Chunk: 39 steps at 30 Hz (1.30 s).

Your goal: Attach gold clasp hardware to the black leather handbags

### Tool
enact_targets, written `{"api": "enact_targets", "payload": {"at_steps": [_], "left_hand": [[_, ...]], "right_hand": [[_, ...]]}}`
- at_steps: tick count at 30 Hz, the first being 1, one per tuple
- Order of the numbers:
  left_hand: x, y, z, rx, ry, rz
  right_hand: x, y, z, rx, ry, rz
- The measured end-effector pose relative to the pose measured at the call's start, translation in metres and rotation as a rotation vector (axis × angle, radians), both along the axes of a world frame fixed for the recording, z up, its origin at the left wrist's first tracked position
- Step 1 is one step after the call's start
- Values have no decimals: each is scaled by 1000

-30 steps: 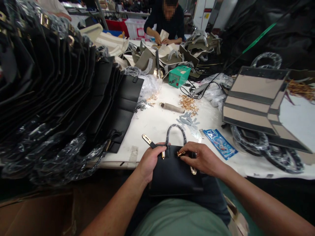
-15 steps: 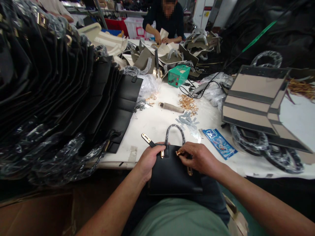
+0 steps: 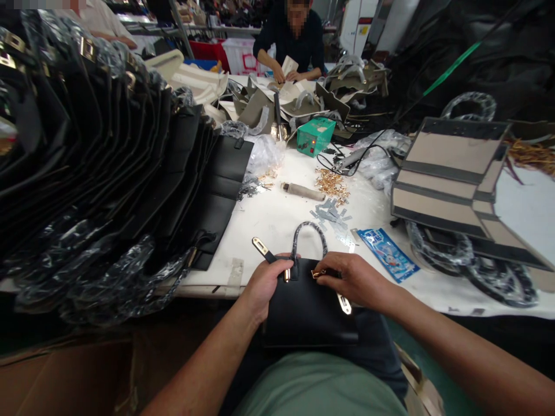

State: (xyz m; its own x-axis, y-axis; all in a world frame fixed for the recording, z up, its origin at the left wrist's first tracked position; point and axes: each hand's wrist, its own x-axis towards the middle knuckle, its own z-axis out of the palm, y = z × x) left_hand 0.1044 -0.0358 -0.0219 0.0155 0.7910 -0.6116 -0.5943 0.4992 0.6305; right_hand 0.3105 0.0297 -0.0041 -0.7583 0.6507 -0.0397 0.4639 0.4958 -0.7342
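A black handbag (image 3: 310, 315) rests on my lap against the table's front edge, its plastic-wrapped handle (image 3: 309, 225) standing up. My left hand (image 3: 263, 286) grips the bag's upper left corner, thumb on the front beside a gold fitting (image 3: 287, 275). A strap with a gold end plate (image 3: 261, 247) sticks out above that hand. My right hand (image 3: 349, 277) is closed at the upper right of the bag, fingertips pinching a small gold fitting (image 3: 318, 274). Below those fingers hangs a second gold strap plate (image 3: 344, 303). The right fingertips are partly hidden.
Black bag pieces (image 3: 143, 156) stand stacked at left. Gold fittings (image 3: 332, 184), grey metal strips (image 3: 332, 214), a rod-like tool (image 3: 303, 191), a green box (image 3: 315, 137) and a blue packet (image 3: 387, 254) lie on the table. An open bag panel (image 3: 451, 167) is at right. A co-worker (image 3: 290, 43) sits opposite.
The strap plate under my right hand has swung outward and now shows its bright face. My right hand has turned slightly. My left hand keeps its hold on the handbag.
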Motion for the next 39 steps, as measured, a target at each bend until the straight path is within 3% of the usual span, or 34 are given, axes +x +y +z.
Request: {"api": "enact_targets", "payload": {"at_steps": [8, 17, 26, 35, 39], "left_hand": [[1, 0, 3, -31, 20, 23], [2, 1, 3, -10, 6, 33], [1, -3, -1, 29, 33, 25], [2, -3, -2, 84, 74, -19], [1, -1, 1, 79, 54, -54]], "right_hand": [[-5, -3, 13, 30, -38, 26], [-10, -9, 8, 310, -197, 76], [-13, -6, 5, 308, -238, 125], [-11, -17, 0, 256, -150, -102], [-4, -18, -1, 172, -32, -103]]}}
